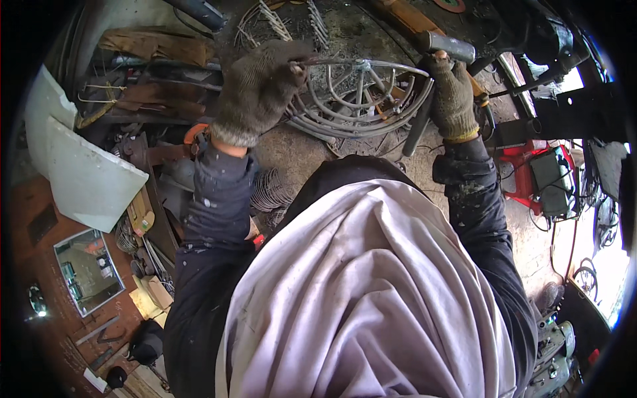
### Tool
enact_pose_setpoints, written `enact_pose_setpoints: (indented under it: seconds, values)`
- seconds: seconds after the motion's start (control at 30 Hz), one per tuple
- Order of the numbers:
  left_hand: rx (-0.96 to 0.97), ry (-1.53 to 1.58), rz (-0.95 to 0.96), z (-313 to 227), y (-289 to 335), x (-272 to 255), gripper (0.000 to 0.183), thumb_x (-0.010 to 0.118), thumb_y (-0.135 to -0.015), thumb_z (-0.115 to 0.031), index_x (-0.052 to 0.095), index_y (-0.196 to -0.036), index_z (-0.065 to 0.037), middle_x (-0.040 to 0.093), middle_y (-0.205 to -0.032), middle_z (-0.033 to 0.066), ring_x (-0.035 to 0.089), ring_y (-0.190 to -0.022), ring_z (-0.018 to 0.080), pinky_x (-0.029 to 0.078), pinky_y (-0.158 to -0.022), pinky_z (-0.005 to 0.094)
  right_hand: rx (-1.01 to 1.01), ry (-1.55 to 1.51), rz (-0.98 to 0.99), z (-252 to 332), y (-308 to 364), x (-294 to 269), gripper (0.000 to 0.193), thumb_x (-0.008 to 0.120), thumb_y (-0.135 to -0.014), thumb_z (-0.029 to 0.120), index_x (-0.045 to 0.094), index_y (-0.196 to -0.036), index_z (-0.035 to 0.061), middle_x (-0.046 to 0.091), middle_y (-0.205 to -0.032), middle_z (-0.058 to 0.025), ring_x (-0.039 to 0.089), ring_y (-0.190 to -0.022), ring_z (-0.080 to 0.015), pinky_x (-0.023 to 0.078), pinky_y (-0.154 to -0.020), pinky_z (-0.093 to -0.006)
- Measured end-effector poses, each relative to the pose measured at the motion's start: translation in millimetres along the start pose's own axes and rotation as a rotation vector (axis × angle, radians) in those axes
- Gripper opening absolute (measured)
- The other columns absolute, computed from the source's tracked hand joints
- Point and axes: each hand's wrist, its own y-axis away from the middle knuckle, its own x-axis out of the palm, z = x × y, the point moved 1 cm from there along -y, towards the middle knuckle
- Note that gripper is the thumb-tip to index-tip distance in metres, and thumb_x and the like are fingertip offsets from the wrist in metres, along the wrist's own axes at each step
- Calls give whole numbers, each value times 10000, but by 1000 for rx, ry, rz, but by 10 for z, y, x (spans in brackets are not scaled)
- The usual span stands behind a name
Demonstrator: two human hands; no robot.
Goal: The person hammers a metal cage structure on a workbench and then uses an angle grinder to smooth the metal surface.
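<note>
My left hand (262, 83), in a dark knitted work glove, is closed around the left end of a round metal-rod frame (361, 64). Curved bars and several nested hoops make up this frame, which hangs over the far edge of the bench area. My right hand (454, 99), in a lighter, worn glove, grips a hammer (453, 48). The hammer's cylindrical steel head sits just above my fist, and its dark handle (417, 129) points down toward me beside the frame's right rim. Whether the hammer touches the frame, I cannot tell.
Twisted metal bars (275, 20) lie on the dark work surface beyond my hands. A wire coil (270, 190) is below my left forearm. White broken panels (93, 172) stand at left, near a mirror (89, 272). A red-and-grey machine (552, 176) sits at right.
</note>
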Motion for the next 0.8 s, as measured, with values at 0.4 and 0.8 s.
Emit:
enact_pose_setpoints:
  seconds: [0.4, 0.8]
  values:
    - [78, 1, -30, -331, 128, 291, 338, 711, -898, -303, 677, -1050, -3, 706, -806, 114, 684, -686, 227, 519, -612, 322, -88, 406, 202, 304, -215, 132, 471, 629, -942, 451, 666, -1080, 2, 673, -853, -44, 608, -767, -123, 485, -687, -297]
    - [-191, -54, -385, -270, 293, 240, 207, 754, -850, -217, 676, -856, -25, 653, -707, 114, 623, -620, 259, 471, -575, 355, -426, 90, 46, 637, 446, 367, 253, 617, -943, 133, 643, -1174, 33, 716, -1013, -94, 676, -809, -170, 555, -713, -332]
